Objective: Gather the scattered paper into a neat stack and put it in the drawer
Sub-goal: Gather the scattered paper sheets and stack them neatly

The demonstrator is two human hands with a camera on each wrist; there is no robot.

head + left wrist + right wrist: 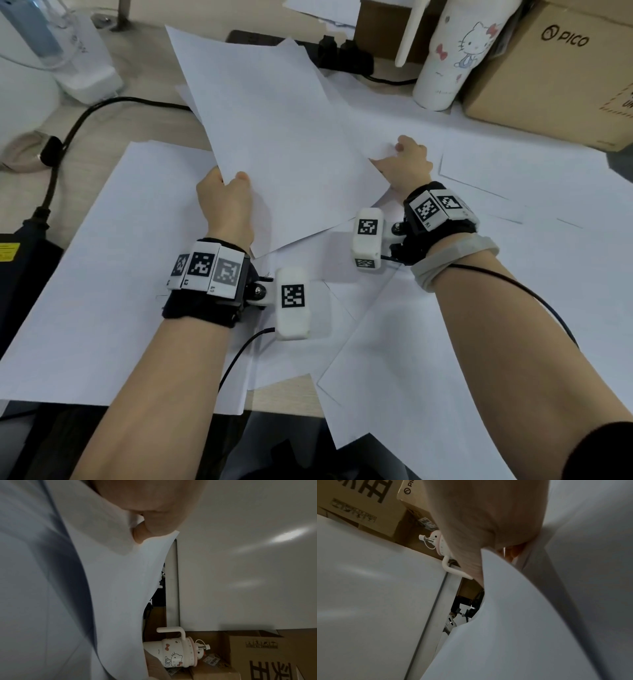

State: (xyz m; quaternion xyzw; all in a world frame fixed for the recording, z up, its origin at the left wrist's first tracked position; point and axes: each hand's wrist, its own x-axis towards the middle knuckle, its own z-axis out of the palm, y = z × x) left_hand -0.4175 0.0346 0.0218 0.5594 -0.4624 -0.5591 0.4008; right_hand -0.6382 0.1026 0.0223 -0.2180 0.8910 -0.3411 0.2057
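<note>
Several white sheets lie scattered and overlapping on the desk (161, 126). My left hand (228, 179) pinches the near left edge of a raised bundle of paper (274, 137), thumb on top. This bundle slants up toward the back. My right hand (409, 157) grips the bundle's right corner with curled fingers, the thumb pressing on paper. The left wrist view has my left hand (150, 513) pinching the paper (111, 588). The right wrist view has my right hand (488, 520) closed over layered paper (513, 615). Loose sheets lie at left (120, 274), near right (445, 377) and far right (548, 171). No drawer is in view.
A Hello Kitty bottle (445, 58) and a PICO cardboard box (555, 68) stand at the back right. A black power strip (342, 58) lies behind the paper. A black cable (68, 137) runs along the left, near a white appliance (78, 58). The desk's front edge (284, 390) is close.
</note>
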